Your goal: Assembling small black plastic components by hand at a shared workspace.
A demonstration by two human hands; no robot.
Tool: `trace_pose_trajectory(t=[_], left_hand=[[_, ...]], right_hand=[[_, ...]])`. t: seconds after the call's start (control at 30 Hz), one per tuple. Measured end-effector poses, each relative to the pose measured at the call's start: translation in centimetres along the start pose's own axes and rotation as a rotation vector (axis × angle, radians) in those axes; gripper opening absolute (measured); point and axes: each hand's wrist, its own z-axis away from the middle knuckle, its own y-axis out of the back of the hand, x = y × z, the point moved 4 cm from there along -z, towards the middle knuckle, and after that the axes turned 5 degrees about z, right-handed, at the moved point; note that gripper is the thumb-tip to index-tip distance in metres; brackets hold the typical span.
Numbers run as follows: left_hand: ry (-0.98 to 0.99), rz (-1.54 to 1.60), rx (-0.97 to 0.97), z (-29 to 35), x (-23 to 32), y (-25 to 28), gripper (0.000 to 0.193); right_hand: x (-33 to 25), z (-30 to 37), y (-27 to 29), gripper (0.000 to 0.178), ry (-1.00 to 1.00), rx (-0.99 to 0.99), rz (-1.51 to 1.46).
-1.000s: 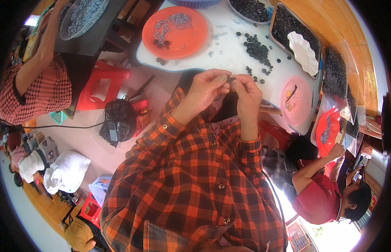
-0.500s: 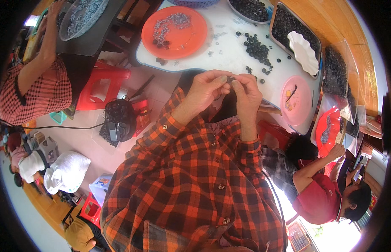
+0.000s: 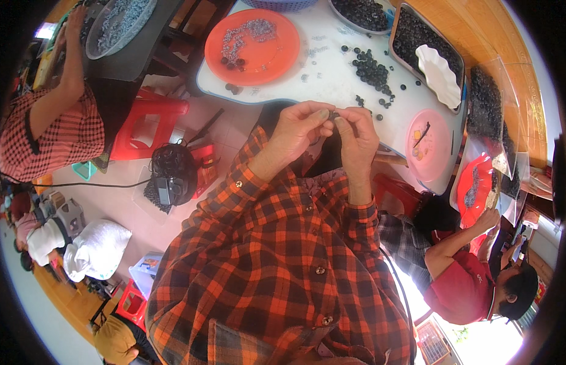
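My left hand (image 3: 291, 135) and my right hand (image 3: 358, 139) meet in front of my chest, just off the near edge of the white table (image 3: 277, 90). Between the pinched thumbs and fingertips of both is a small dark piece (image 3: 333, 115), mostly covered and too small to name exactly. Beyond it on the tabletop lie many loose round black pieces (image 3: 372, 72). An orange-red plate (image 3: 265, 68) to the left holds small clear-grey pieces and a few dark round ones.
Right of my hands is a pink plate (image 3: 432, 155) with a dark stick-like tool. A tray of black pieces (image 3: 420, 36) carries a white scalloped dish (image 3: 440, 78). One co-worker (image 3: 462, 286) sits at right, another (image 3: 52, 128) at left. Red stools (image 3: 146, 125) stand nearby.
My hands stay pinched together in nearly the same place, the right shifting very slightly. At the left, the co-worker's forearm has moved a little.
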Motion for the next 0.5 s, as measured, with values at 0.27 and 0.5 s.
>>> trace_pose_trajectory(t=[0.27, 0.5], left_hand=[[0.012, -0.01, 0.043, 0.06, -0.09, 0.14, 0.02], [0.0, -0.03, 0.101, 0.07, -0.17, 0.69, 0.018]], right_hand=[[-0.55, -0.14, 0.0, 0.013, 0.066, 0.001, 0.107], [-0.97, -0.14, -0.05, 0.012, 0.073, -0.023, 0.161]])
